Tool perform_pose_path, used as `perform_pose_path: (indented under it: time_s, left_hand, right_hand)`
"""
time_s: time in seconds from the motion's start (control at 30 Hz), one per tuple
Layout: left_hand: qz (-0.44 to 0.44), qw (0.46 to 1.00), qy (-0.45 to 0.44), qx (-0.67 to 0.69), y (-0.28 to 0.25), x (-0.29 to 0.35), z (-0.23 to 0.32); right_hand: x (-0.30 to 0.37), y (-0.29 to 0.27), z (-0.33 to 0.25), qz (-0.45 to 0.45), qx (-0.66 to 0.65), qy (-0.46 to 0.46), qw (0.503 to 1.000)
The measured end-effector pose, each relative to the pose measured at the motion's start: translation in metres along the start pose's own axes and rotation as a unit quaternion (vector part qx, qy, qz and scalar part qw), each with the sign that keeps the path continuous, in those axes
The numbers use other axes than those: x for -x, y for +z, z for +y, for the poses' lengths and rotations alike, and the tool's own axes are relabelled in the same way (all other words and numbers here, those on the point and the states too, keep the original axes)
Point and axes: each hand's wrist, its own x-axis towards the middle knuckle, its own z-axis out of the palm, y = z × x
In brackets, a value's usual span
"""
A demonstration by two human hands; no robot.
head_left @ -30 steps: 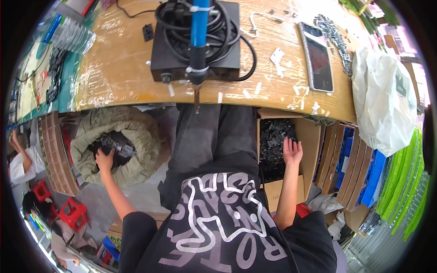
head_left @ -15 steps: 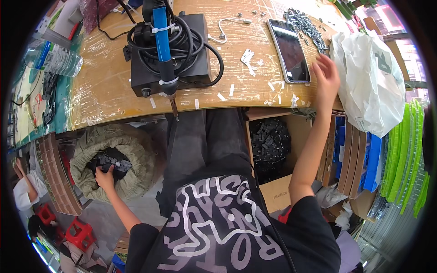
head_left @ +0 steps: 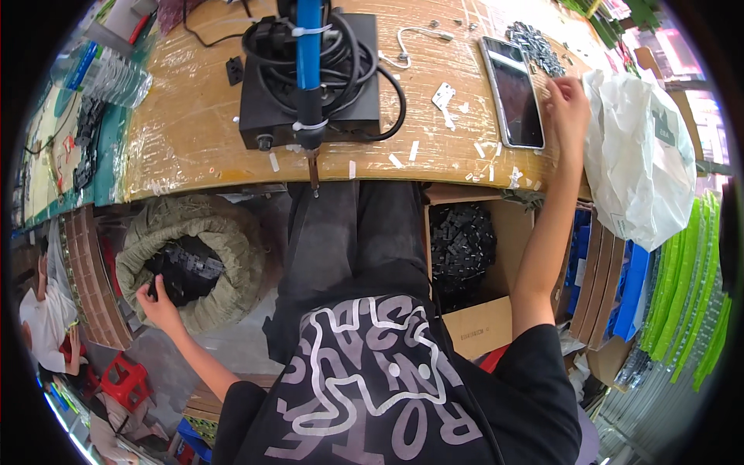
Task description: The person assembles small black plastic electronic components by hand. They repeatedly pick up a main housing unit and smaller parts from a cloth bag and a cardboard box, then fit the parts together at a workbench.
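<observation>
Small grey metal parts (head_left: 536, 48) lie in a loose heap on the tabletop (head_left: 186, 132), far right side. Right hand (head_left: 568, 105) just below the heap's near end, between a phone (head_left: 514, 93) and a white plastic bag (head_left: 642, 155); fingers bent, tips turned toward the table.

Below the table edge, left: olive cloth sack (head_left: 232, 287), mouth rolled outward, with black parts (head_left: 184, 267) inside. Left hand (head_left: 159, 304) at the sack's near-left rim, thumb and fingers loosely spread. Both hands small and partly turned away in this wide view; cannot tell whether either one grips a piece.

Right of the person's dark trousers (head_left: 322, 240), a cardboard box (head_left: 515, 232) holds a dense mass of small black pieces (head_left: 463, 244).

Mid-table: black unit (head_left: 267, 128) under coiled black cable (head_left: 353, 70). A blue-handled tool (head_left: 308, 54), narrow metal tip downward, hangs in front of it. White cable (head_left: 404, 57) to its right; white scraps (head_left: 413, 150) scattered toward the near edge.

Left end: clear bottle (head_left: 108, 76) lying beside a green mat (head_left: 116, 155). Outer right: bright green strips (head_left: 682, 287). Lower left, on the floor: red stool (head_left: 125, 381).
</observation>
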Motion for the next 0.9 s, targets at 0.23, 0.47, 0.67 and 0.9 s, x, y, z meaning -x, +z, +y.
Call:
perform_pose_path:
  time_s: [0.23,0.47,0.67,0.9]
  left_hand:
    - [-0.069,0.88,-0.121,0.453,-0.038,0.023,0.124]
    - [-0.392,0.754,-0.095,0.518,-0.046,0.068,0.204]
    - [-0.569,0.648,-0.06,0.502,-0.035,0.113,0.228]
    - [-0.592,0.676,0.016,0.439,-0.023,0.131,0.244]
  right_hand:
    - [0.079,-0.031,-0.068,0.096,-0.145,-0.043,0.984]
    - [0.166,-0.024,-0.114,0.061,-0.248,-0.061,0.965]
    - [0.209,-0.005,-0.116,-0.114,-0.412,-0.062,0.902]
    - [0.241,0.019,-0.135,-0.27,-0.418,-0.105,0.861]
